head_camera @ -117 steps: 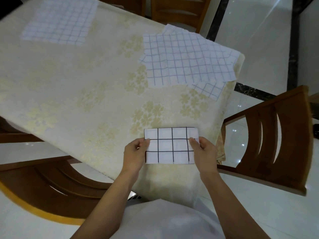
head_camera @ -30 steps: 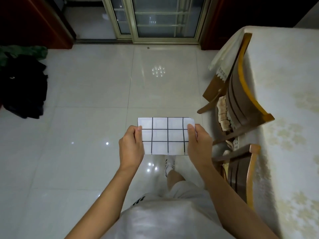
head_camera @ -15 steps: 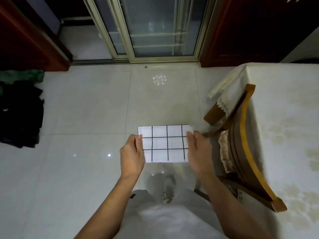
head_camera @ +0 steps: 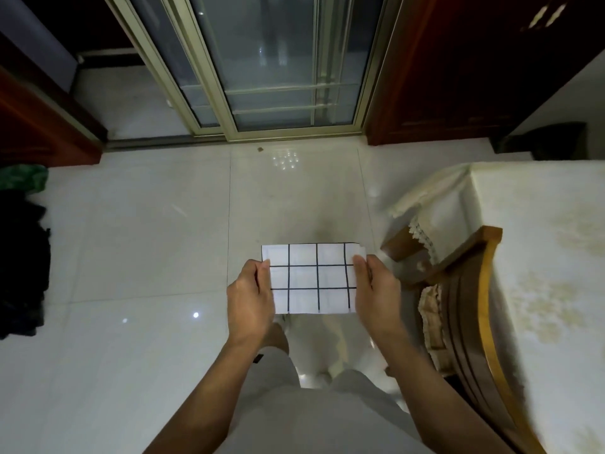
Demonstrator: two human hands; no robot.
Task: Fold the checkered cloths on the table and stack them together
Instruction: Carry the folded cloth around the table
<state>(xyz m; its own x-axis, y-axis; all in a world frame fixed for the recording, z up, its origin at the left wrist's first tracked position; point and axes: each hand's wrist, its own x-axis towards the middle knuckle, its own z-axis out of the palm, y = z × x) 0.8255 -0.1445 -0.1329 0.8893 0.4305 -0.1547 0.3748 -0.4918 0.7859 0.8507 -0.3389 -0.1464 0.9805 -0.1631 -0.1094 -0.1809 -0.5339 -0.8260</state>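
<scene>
folded checkered cloth (head_camera: 311,278) held between left hand (head_camera: 250,298), right hand (head_camera: 376,294)

The room is dim, lit coolly from above: a cluster of small glare spots sits on the glossy floor tiles (head_camera: 284,158), while the wooden cabinet (head_camera: 458,77) at the top sinks to near black. The folded checkered cloth (head_camera: 311,278) is the brightest patch, almost washed out yet sharp, with its grid lines crisp. The wide lens bows the door frame (head_camera: 294,133) and the chair back (head_camera: 484,306), and the far edges turn soft and murky.
</scene>
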